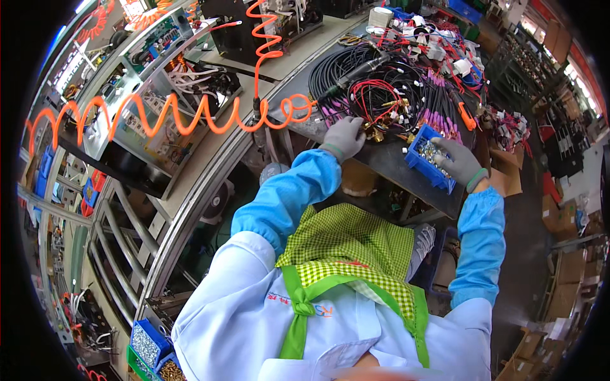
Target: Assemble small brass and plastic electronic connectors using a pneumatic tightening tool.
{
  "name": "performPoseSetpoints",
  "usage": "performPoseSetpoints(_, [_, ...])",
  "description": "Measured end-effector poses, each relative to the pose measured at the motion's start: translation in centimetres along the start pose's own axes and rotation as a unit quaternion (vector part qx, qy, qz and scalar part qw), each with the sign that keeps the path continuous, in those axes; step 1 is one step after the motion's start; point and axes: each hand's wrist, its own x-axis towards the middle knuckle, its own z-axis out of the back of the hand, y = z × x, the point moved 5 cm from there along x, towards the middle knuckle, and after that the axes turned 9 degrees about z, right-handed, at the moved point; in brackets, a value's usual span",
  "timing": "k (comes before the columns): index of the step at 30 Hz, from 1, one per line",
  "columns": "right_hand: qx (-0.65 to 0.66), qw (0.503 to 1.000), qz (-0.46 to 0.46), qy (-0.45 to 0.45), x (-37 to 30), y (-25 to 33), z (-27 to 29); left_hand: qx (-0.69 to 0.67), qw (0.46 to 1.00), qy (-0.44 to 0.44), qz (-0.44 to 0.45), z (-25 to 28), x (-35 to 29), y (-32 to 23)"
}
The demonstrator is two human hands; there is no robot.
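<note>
One dark table [387, 156] spreads ahead of us, from twelve to past two o'clock around the middle of our view.

Black cables [327, 68] lie on it in loops toward half past twelve; we expect them to be springy, weighty as a bundle and best held by a few strands, back from their ends.

Our blue bin [427, 169] sits between two and three o'clock, near the table's front edge. It looks like stiff plastic, so its rim should give a firm hold, though the loose load inside could slide if it tips.

At three o'clock from the bin, our right hand [459, 162], in a grey glove, reaches over the side with its fingers parted; we cannot tell whether their tips have anything between them.

Our left hand [344, 137], gloved alike, is at one o'clock, thumb and fingers close together. Its tips overlap some brass fittings [375, 134] in our view, so we cannot tell whether one is pinched.

Those fittings, at three o'clock from that hand, should be hard, dense and slightly slick through gloves; we would grip them across their widest sides.

Smallest are the metal parts [427, 151] in the bin, likely light and easily fumbled, suiting a fingertip pinch
</note>
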Motion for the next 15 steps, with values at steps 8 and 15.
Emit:
performPoseSetpoints(8, [0.067, 0.994, -0.044, -0.077, -2.4, -1.9, -0.4, 0.114, 0.987, 0.051, 0.104, -1.3, 3.5, -1.9])
performPoseSetpoints(15, [0.105, 0.976, -0.120, -0.151, -8.1, -10.3, 2.3, 0.045, 0.996, 0.041, 0.064, 1.1, 3.4, -2.2])
